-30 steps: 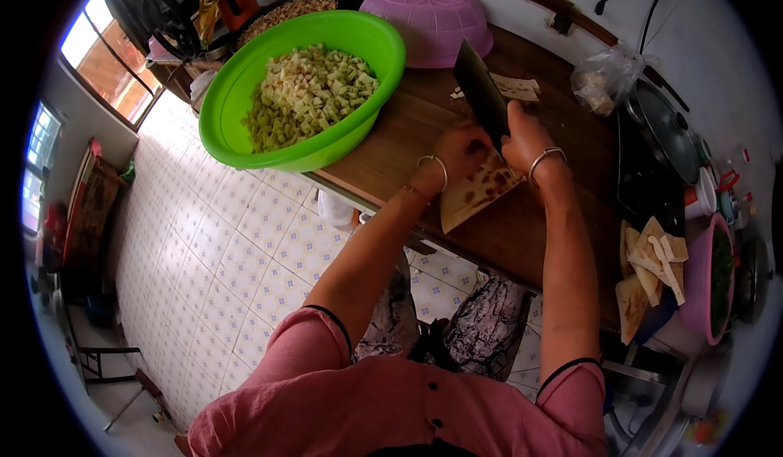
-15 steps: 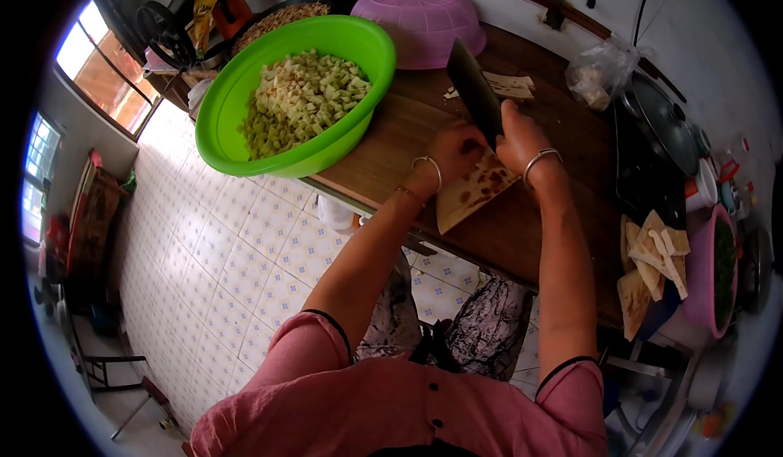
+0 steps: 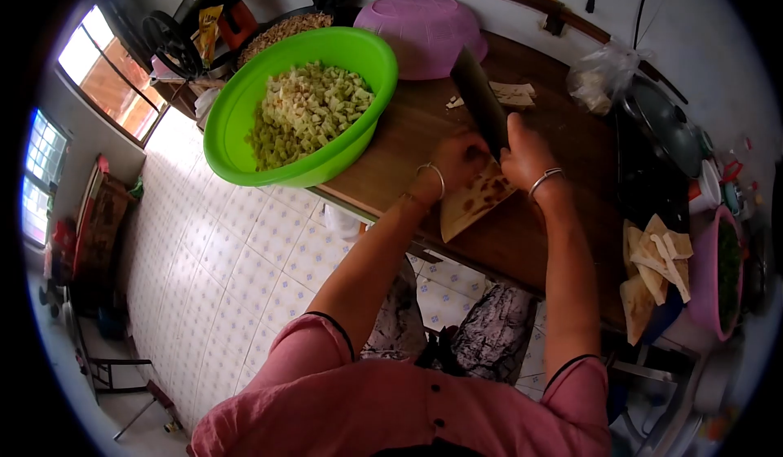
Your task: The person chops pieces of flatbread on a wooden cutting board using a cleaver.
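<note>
Works at a brown wooden table point(image 3: 583, 237), facing a bright green plastic basin point(image 3: 363, 55) heaped with pale green diced pieces point(image 3: 310, 114) toward the left and, just beside it, an upturned pink plastic basket point(image 3: 420, 37). Has a pile of flatbread wedges point(image 3: 647, 273) near the table's right end. Grips a dark broad-bladed cleaver point(image 3: 479, 102) in the closed right hand point(image 3: 526, 151), angled away to the left. Has one brown-spotted flatbread wedge point(image 3: 477, 200) flat on the table in front. Rests the left hand point(image 3: 458, 159), half-curled, over its far part; cannot tell contact from gap between blade and bread. Just beyond the cleaver, has a few flatbread strips point(image 3: 514, 94) lying on the wood
</note>
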{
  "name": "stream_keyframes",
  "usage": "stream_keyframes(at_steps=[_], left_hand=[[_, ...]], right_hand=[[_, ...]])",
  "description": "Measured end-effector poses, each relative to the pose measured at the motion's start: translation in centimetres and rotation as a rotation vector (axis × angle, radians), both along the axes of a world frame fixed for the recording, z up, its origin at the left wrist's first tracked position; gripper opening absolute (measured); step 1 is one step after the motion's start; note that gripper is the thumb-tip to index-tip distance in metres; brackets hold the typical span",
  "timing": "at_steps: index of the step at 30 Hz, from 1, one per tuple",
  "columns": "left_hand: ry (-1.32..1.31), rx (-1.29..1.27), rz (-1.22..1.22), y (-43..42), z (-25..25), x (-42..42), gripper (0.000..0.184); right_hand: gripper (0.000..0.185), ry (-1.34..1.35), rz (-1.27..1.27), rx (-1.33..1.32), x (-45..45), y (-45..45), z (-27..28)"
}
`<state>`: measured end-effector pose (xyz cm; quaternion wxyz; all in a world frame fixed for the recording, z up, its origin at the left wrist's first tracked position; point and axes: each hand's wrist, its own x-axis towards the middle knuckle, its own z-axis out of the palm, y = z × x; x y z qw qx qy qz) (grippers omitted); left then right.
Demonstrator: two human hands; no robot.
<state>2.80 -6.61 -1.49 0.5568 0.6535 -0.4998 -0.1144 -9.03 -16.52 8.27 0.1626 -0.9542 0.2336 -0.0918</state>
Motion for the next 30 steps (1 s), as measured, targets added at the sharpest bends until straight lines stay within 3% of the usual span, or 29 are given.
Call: stream_keyframes(at_steps=[5,8,10,12,14,18,23,26,30], left_hand=[[-0.251,-0.082,0.051,-0.4,-0.8,0.5,0.021],[-0.082,0.007,0.028,0.0,-0.8,0.1,0.022],[-0.061,-0.015,0.034,-0.2,-1.2,0.1,0.024],[-0.047,-0.043,0.042,-0.4,-1.1,0.2,0.025],[-0.032,-0.025,0.026,-0.3,-0.8,0.4,0.028],[-0.070,0.050,0.052,0.0,-0.2,0.4,0.031],[-0.149,0.114,-0.005,-0.4,0.1,-0.2,0.055],[-0.143,0.122,-0.035,-0.8,-0.1,0.1,0.071],[-0.127,0.251,-0.084,-0.2,1.8,-0.3,0.070]], right_hand=[[0.034,-0.092,0.043,0.078,-0.6,-2.2,-1.1],[0.038,-0.292,0.103,-0.025,-1.5,-2.5,-1.3],[0.036,-0.293,-0.092,0.497,-2.9,-1.0,2.0],[0.028,-0.412,-0.111,0.609,-3.7,-2.5,0.8],[0.021,-0.550,-0.072,0.915,-4.9,-2.9,0.9],[0.020,-0.602,-0.152,1.116,-6.6,-5.0,-1.7],[0.019,-0.651,-0.236,1.296,-7.7,-7.5,-5.4],[0.019,-0.633,-0.185,1.345,-7.9,-7.8,-5.9],[0.019,-0.651,-0.050,1.321,-8.6,-7.6,-5.4]])
